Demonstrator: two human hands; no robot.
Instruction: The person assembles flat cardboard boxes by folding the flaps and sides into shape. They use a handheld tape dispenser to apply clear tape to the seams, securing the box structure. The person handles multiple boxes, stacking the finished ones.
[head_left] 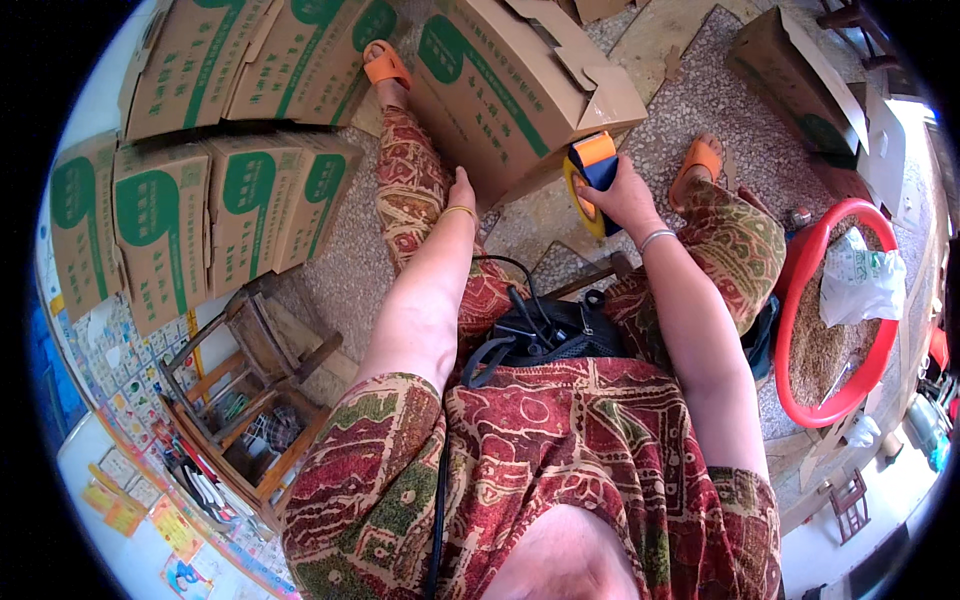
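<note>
A large brown cardboard box [500, 90] with green print lies tilted on the floor in front of me, its end flaps folded at the right. My left hand [461, 195] rests against the near left edge of this box, seen edge-on, most of its fingers hidden. Closed around a blue and orange tape dispenser [597, 165] is my right hand [628, 198]. A yellow-edged roll of tape sits on the dispenser. The dispenser is right by the box's near right corner; whether it touches the cardboard I cannot tell.
Similar cardboard boxes [160, 215] stand in two rows at the left. Below them is a wooden chair [265, 340] with things on it. On the right are another box [795, 80] and a red basin [785, 340] holding grain-like stuff and a white plastic bag [862, 285].
</note>
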